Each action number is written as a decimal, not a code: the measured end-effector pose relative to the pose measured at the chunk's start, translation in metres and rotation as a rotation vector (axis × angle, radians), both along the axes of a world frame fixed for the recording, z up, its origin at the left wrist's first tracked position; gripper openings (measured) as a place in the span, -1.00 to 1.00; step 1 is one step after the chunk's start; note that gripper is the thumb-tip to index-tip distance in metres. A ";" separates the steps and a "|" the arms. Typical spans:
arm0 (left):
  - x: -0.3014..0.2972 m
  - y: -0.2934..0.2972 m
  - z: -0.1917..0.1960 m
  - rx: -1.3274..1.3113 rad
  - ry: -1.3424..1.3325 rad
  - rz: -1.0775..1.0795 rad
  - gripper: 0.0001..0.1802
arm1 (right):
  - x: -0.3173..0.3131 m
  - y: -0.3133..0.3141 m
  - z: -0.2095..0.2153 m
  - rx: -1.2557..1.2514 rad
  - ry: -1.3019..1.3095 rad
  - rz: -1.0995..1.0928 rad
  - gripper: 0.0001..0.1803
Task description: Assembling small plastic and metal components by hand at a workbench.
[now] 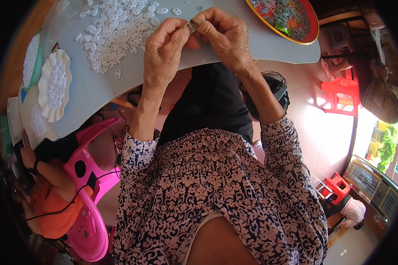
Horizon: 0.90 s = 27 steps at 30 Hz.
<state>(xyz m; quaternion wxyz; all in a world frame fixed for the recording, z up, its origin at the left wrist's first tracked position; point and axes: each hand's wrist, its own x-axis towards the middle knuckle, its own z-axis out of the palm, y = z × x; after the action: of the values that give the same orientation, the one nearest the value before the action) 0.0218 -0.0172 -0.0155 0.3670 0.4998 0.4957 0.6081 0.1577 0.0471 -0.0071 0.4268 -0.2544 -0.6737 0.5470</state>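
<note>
left hand fingertips pinched on small white piece | right hand pinching same piece from opposite side | piece between both thumbs, above grey table edge, right of white parts pile | red tray further right

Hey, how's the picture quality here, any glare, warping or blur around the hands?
Head view: fisheye bends the grey table edge into a curve, and the corners go black. Daylight blows out the floor at right, near the red stool. The left hand and right hand are sharp, evenly lit, pinching a tiny white piece.
</note>
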 end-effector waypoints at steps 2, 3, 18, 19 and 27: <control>-0.001 0.000 -0.001 0.012 -0.006 0.009 -0.82 | -0.003 -0.003 0.004 -0.012 -0.003 -0.014 -0.80; 0.000 0.001 0.000 0.029 -0.014 0.009 -0.83 | -0.004 -0.003 0.005 -0.018 -0.009 -0.036 -0.80; -0.028 0.011 0.013 0.218 0.595 0.249 -0.89 | -0.005 0.004 -0.012 0.017 0.050 -0.073 -0.82; -0.040 0.019 0.014 0.262 0.755 0.281 -0.85 | -0.006 0.002 -0.008 0.016 0.054 -0.075 -0.82; -0.079 0.048 0.012 0.197 1.320 0.154 -0.80 | -0.003 -0.006 0.000 -0.157 0.084 0.018 -0.81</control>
<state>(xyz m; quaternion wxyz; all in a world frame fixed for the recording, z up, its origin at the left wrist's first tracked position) -0.0571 0.0308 -0.0036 -0.1050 0.7611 0.5927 0.2416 0.1542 0.0412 -0.0069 0.4286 -0.2580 -0.6123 0.6122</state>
